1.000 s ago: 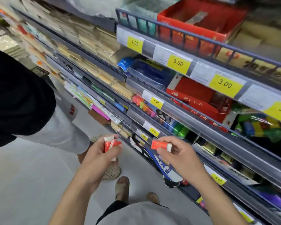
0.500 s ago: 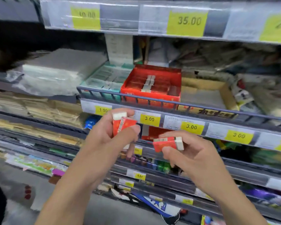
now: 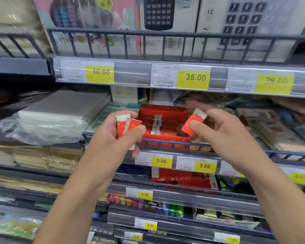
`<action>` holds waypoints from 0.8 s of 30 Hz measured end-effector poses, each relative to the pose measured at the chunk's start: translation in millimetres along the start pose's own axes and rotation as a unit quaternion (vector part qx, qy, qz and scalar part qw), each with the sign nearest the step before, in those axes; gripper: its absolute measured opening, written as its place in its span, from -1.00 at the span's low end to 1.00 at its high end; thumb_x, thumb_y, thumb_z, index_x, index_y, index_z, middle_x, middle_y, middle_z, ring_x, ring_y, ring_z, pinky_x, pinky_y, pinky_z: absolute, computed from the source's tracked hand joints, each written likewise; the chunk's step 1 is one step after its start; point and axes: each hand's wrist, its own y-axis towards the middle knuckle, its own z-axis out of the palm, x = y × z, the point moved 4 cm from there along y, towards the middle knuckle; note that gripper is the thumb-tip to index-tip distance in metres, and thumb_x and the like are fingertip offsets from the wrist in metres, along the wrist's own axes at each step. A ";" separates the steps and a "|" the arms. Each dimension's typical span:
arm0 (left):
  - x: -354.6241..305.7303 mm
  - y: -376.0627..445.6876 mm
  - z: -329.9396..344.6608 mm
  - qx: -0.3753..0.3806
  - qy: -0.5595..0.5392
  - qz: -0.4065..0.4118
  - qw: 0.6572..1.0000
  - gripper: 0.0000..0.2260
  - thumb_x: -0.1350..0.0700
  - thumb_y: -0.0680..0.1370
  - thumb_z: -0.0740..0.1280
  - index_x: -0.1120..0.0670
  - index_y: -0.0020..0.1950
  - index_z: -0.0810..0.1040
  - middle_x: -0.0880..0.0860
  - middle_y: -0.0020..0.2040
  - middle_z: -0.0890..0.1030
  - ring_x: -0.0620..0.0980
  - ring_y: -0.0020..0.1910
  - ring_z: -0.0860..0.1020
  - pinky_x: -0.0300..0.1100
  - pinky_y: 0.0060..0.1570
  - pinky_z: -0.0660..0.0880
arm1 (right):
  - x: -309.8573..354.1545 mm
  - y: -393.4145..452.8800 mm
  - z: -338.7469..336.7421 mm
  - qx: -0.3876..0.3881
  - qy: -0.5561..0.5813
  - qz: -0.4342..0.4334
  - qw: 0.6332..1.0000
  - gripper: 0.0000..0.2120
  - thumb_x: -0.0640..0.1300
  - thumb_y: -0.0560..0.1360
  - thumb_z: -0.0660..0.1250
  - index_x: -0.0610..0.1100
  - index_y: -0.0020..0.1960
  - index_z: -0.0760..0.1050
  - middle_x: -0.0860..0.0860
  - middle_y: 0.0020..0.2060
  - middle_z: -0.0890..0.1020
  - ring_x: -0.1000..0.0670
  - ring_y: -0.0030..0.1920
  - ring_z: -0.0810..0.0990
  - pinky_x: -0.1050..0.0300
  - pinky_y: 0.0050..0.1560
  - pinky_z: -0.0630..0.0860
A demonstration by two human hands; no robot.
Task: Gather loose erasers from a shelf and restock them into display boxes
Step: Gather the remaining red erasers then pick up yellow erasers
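Note:
My left hand [image 3: 111, 138] grips two erasers in red sleeves [image 3: 126, 125], white ends up, just left of a red display box [image 3: 163, 138]. My right hand [image 3: 224, 132] pinches one red-sleeved eraser [image 3: 192, 124] between thumb and fingers, tilted, over the box's right edge. The red display box sits on the middle shelf behind a blue wire rail [image 3: 165, 140]; its rows hold erasers with a pale pair [image 3: 157, 124] standing in the centre. Both hands are in front of the box, level with its top.
Price tags reading 3.00 [image 3: 161, 161] run below the box. A shelf edge with 10.00 and 35.00 tags [image 3: 194, 77] hangs above. Plastic-wrapped stock [image 3: 49, 118] lies left, another red box [image 3: 183, 178] below, calculator packs [image 3: 158, 14] on top.
Both hands rose with their erasers from below shelf level to in front of the red box. The right eraser tilted from flat to slanted. The view swung up to the higher shelves.

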 end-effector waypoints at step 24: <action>0.6 26.2 -17.3 -0.006 -0.005 -0.003 1.000 -0.84 0.10 0.58 0.48 -0.15 0.07 0.64 0.02 -0.21 0.63 -0.04 -0.36 0.52 -0.29 -0.27 0.55 | 11.1 84.1 44.8 0.299 -0.297 0.004 0.907 -0.84 0.13 0.47 0.48 0.10 -0.01 0.70 0.31 -0.26 0.64 0.43 -0.27 0.55 0.50 -0.34 0.38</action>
